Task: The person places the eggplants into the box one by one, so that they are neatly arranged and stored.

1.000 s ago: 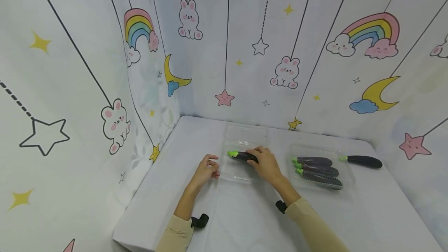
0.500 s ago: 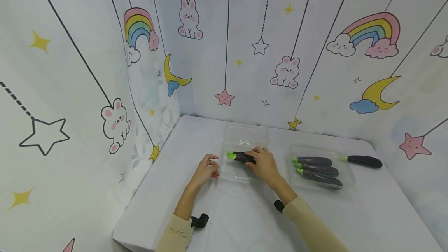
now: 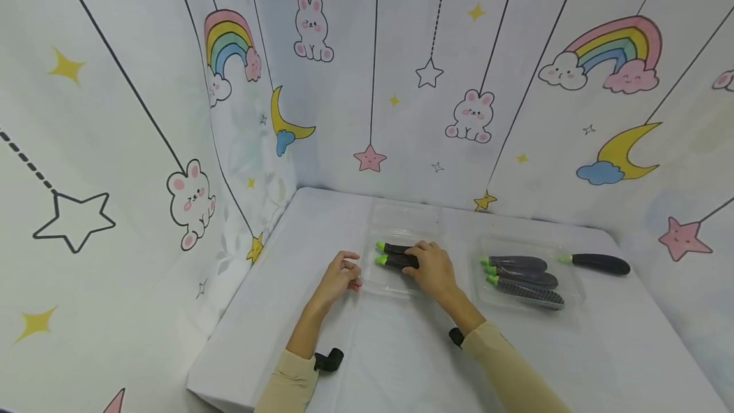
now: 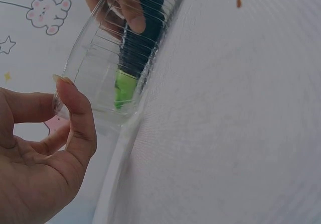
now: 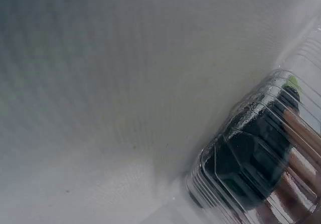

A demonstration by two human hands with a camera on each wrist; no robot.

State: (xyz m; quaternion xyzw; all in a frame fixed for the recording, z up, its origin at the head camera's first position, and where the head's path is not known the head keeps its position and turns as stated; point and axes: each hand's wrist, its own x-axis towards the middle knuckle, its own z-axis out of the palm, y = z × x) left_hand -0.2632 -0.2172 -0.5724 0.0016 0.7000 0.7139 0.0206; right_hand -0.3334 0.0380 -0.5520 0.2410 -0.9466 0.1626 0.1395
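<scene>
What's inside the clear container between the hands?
A near eggplant and a far eggplant, green stems leftward. In the head view the right hand covers their other ends; the right wrist view shows dark skin through the container, but not both ends clearly.

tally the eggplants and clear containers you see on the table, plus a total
Eggplants: 6 (2 in the left clear container, 3 in the right clear container, 1 beside that one)
Clear containers: 2
Total: 8
</scene>
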